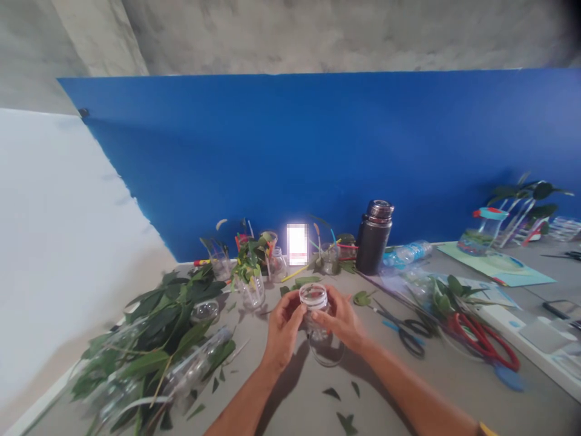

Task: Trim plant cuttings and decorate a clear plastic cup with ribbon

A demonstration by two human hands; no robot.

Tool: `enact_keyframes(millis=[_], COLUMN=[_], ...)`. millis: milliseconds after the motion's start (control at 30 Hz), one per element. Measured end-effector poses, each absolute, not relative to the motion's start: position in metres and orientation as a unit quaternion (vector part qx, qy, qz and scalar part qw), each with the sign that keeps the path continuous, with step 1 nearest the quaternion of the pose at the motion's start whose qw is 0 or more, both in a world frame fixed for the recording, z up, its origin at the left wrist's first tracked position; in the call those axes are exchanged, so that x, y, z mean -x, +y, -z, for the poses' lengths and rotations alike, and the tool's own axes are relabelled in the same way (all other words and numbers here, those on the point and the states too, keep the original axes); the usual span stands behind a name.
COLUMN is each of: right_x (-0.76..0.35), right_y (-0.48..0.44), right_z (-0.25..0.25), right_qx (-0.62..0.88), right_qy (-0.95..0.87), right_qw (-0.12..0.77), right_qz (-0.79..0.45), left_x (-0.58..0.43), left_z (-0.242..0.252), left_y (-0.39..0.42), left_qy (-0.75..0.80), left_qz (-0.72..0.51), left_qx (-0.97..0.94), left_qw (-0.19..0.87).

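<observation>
Your left hand (284,327) and right hand (340,318) are both closed around a clear glass jar (314,309), one on each side, with the fingers curled in narrowly against its upper part. The jar is upright, with a clear-topped lid (313,295) on it, and sits in your grip above the middle of the grey table (385,399). A clear round rim (325,357) shows just below your hands; you cannot tell from this view whether it belongs to the jar or is a separate piece.

Small loose leaves (332,393) lie on the table near your wrists. To the left of your hands is a large heap of leafy cuttings (154,345) mixed with clear plastic bottles (195,366). Beyond your hands stands a jar of cuttings (250,284), with further jars behind it. To the right lie blue-handled scissors (411,336) and, farther out, red-handled scissors (481,342). A dark steel flask (374,239) stands upright at the back beside a water bottle (406,254) lying on its side. A green mat (494,263) lies at the back right, below the blue wall (318,157). A bright object (297,244) at the back is too blurred to identify.
</observation>
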State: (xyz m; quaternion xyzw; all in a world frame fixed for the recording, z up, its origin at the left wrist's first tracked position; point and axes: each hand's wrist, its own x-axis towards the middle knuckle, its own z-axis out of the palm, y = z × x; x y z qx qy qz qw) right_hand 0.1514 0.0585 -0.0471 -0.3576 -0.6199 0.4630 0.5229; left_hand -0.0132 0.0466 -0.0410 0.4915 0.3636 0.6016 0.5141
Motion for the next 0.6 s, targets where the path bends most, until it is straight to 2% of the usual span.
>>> enact_keyframes(millis=[600], right_x=[-0.151], right_y=[0.064], right_z=[0.055], right_qx=[0.354], right_qy=[-0.622], right_qw=[0.519], right_qz=[-0.467], left_x=[0.018], left_z=[0.041], left_y=[0.049], left_qy=[0.456], left_qz=[-0.617], left_qx=[-0.526], left_qw=[0.369])
